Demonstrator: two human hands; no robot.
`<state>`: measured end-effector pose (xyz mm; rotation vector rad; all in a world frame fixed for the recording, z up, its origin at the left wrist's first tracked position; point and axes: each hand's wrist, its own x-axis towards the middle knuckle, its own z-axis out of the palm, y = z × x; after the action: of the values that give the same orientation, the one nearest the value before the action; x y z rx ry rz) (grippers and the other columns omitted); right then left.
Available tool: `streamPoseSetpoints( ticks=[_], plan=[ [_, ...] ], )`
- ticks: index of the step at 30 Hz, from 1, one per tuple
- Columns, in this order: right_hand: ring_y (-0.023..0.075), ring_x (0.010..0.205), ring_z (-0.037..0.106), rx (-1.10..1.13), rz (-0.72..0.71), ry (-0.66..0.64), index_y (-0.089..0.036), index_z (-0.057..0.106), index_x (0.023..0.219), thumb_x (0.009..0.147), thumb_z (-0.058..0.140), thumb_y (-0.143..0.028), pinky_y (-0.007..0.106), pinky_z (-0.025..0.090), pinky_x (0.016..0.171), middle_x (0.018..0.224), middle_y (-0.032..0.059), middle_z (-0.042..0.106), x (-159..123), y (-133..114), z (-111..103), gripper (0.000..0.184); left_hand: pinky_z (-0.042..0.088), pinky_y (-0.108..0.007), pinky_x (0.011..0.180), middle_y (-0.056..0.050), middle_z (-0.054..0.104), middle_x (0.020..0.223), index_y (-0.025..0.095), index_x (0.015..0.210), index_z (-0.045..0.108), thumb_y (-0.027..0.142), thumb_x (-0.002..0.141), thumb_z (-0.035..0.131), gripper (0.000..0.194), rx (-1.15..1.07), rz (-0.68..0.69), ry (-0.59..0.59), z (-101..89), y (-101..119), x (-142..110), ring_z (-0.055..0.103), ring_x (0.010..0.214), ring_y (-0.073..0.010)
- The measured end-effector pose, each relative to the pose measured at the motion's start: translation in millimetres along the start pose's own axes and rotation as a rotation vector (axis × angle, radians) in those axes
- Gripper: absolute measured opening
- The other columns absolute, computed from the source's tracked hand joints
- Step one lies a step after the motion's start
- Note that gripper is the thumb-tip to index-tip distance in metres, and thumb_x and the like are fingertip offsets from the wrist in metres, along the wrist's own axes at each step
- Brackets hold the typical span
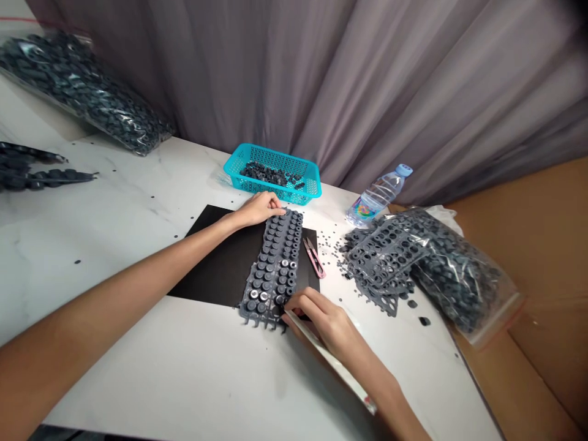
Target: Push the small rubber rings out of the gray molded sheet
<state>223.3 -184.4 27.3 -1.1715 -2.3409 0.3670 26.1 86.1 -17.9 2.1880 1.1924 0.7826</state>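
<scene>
A long dark grey moulded rubber sheet (275, 260) with rows of round raised caps lies across a black mat (215, 257). Several caps have pale tops. At the sheet's far end, my left hand (261, 208) has its fingers closed on the edge. My right hand (319, 312) is pinched at the near right corner of the sheet, and its fingertips partly cover the caps there. Pink-handled thread snips (314, 258) rest just right of the sheet. Under my right hand runs a pale strip (340, 367) whose kind I cannot make out.
A turquoise basket (234, 177) of small dark parts stands behind the mat. On the right are a water bottle (379, 195), punched-out rubber sheets (386, 257) and a filled plastic bag (463, 282). Another full bag (87, 86) and dark pieces (37, 168) lie left. Small scraps dot the table.
</scene>
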Motion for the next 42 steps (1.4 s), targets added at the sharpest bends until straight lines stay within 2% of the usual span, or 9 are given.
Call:
streamPoseSetpoints(
  ticks=[8, 18, 21, 24, 27, 30, 34, 38, 42],
  plan=[
    [0.0135, 0.084, 0.069, -0.086, -0.044, 0.03, -0.021, 0.06, 0.1, 0.101, 0.054, -0.021, 0.021, 0.056, 0.075, 0.094, 0.0049, 0.069, 1.6, 1.2, -1.4, 0.006, 0.042, -0.037, 0.095, -0.007, 0.063, 0.102, 0.019, 0.094, 0.062, 0.036, 0.092, 0.066, 0.018, 0.169, 0.037, 0.117, 1.4, 10.1, -1.0, 0.055, 0.103, -0.0242],
    [0.0122, 0.077, 0.07, -0.187, -0.023, 0.088, -0.021, 0.066, 0.097, 0.102, 0.056, -0.026, 0.019, 0.052, 0.068, 0.086, 0.0012, 0.073, 6.4, 1.6, -5.4, 0.012, 0.039, -0.044, 0.101, -0.009, 0.062, 0.105, 0.018, 0.099, 0.06, 0.037, 0.099, 0.055, 0.019, 0.32, -0.023, 0.169, -3.2, 15.8, -3.7, 0.057, 0.104, -0.027],
    [0.0111, 0.075, 0.069, -0.171, -0.014, 0.101, -0.021, 0.066, 0.097, 0.101, 0.059, -0.026, 0.019, 0.051, 0.067, 0.089, 0.0003, 0.073, 7.6, 4.0, -5.0, 0.009, 0.041, -0.043, 0.098, -0.01, 0.062, 0.109, 0.019, 0.101, 0.059, 0.038, 0.1, 0.053, 0.02, 0.336, -0.033, 0.208, -6.0, 24.2, -18.2, 0.056, 0.106, -0.0276],
    [0.0117, 0.081, 0.07, -0.117, -0.016, 0.113, -0.021, 0.067, 0.1, 0.101, 0.06, -0.027, 0.019, 0.052, 0.071, 0.094, 0.0017, 0.073, 8.7, 5.5, -4.6, 0.009, 0.042, -0.041, 0.099, -0.009, 0.061, 0.108, 0.019, 0.103, 0.058, 0.038, 0.101, 0.052, 0.02, 0.296, 0.061, 0.243, -15.5, 45.1, -53.2, 0.056, 0.106, -0.0263],
    [0.0126, 0.087, 0.07, -0.077, -0.021, 0.107, -0.022, 0.068, 0.1, 0.1, 0.061, -0.029, 0.02, 0.053, 0.077, 0.098, 0.003, 0.074, 9.9, 5.3, -4.8, 0.01, 0.043, -0.036, 0.097, -0.004, 0.063, 0.104, 0.021, 0.1, 0.058, 0.033, 0.099, 0.053, 0.013, 0.106, 0.267, 0.021, -30.0, 74.5, -101.6, 0.056, 0.104, -0.0212],
    [0.0127, 0.086, 0.07, -0.084, -0.02, 0.086, -0.022, 0.068, 0.099, 0.1, 0.062, -0.03, 0.021, 0.053, 0.079, 0.099, 0.0028, 0.074, 10.4, 4.3, -5.6, 0.01, 0.043, -0.035, 0.093, 0.0, 0.064, 0.105, 0.024, 0.101, 0.06, 0.034, 0.091, 0.064, 0.015, 0.04, 0.33, -0.253, -38.1, 97.1, -143.2, 0.055, 0.1, -0.0206],
    [0.0134, 0.087, 0.07, -0.098, -0.005, 0.056, -0.021, 0.068, 0.101, 0.103, 0.057, -0.033, 0.021, 0.053, 0.079, 0.098, 0.0037, 0.074, 10.4, 4.0, -7.1, 0.016, 0.041, -0.036, 0.094, 0.001, 0.065, 0.103, 0.023, 0.1, 0.059, 0.026, 0.087, 0.065, 0.014, 0.07, 0.325, -0.251, -28.7, 103.7, -165.1, 0.056, 0.098, -0.0197],
    [0.0142, 0.088, 0.07, -0.101, 0.016, 0.029, -0.021, 0.068, 0.101, 0.106, 0.05, -0.034, 0.022, 0.054, 0.08, 0.098, 0.0052, 0.074, 10.8, 4.4, -8.4, 0.023, 0.042, -0.037, 0.091, 0.0, 0.064, 0.099, 0.022, 0.095, 0.059, 0.025, 0.086, 0.066, 0.012, 0.114, 0.34, -0.211, -17.7, 99.4, -164.4, 0.055, 0.095, -0.0202],
    [0.0143, 0.088, 0.07, -0.094, 0.014, -0.008, -0.021, 0.067, 0.1, 0.106, 0.049, -0.035, 0.022, 0.054, 0.08, 0.098, 0.0052, 0.074, 12.1, 4.5, -9.2, 0.023, 0.044, -0.037, 0.091, -0.001, 0.062, 0.101, 0.023, 0.095, 0.06, 0.024, 0.085, 0.067, 0.013, 0.111, 0.327, -0.198, -18.3, 99.0, -165.0, 0.054, 0.098, -0.0208]
  ],
)
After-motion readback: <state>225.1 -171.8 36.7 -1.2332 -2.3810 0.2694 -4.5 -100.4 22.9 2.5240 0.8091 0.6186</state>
